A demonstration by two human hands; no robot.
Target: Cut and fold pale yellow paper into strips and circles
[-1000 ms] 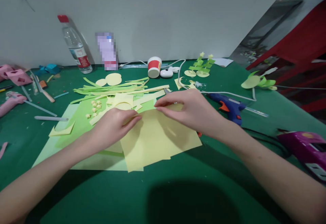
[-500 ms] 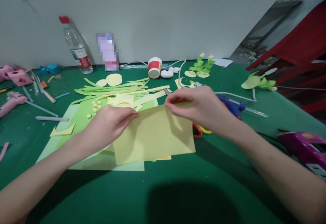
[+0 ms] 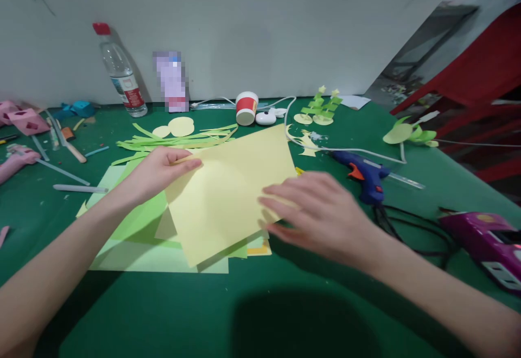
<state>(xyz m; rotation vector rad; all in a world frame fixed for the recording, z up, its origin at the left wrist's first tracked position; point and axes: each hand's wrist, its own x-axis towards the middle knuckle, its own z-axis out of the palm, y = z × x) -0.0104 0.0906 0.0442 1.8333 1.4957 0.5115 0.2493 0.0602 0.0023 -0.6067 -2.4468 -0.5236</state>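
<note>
A pale yellow sheet of paper (image 3: 232,184) is held tilted above a stack of papers. My left hand (image 3: 160,172) pinches its upper left edge between thumb and fingers. My right hand (image 3: 325,214), somewhat blurred, is at the sheet's lower right edge with fingers stretched and apart. Below lie a bright green sheet (image 3: 140,228) and a pale green sheet (image 3: 163,260). Green paper strips (image 3: 163,142) and yellow paper circles (image 3: 181,126) lie just beyond. A small yellow piece of the scissors' handle (image 3: 300,171) shows behind the sheet; the rest is hidden.
A blue glue gun (image 3: 368,179) with its cord lies right, near a magenta power strip (image 3: 484,238). At the back stand a bottle (image 3: 124,81), a paper cup (image 3: 246,109) and paper plants (image 3: 321,106). A pink glue gun (image 3: 18,162) and a knife (image 3: 67,141) lie left.
The yellow sheet has turned, its right side swinging up and away. My right hand has left the top edge and moved down to the lower right, its fingers opening. My left hand still pinches it.
</note>
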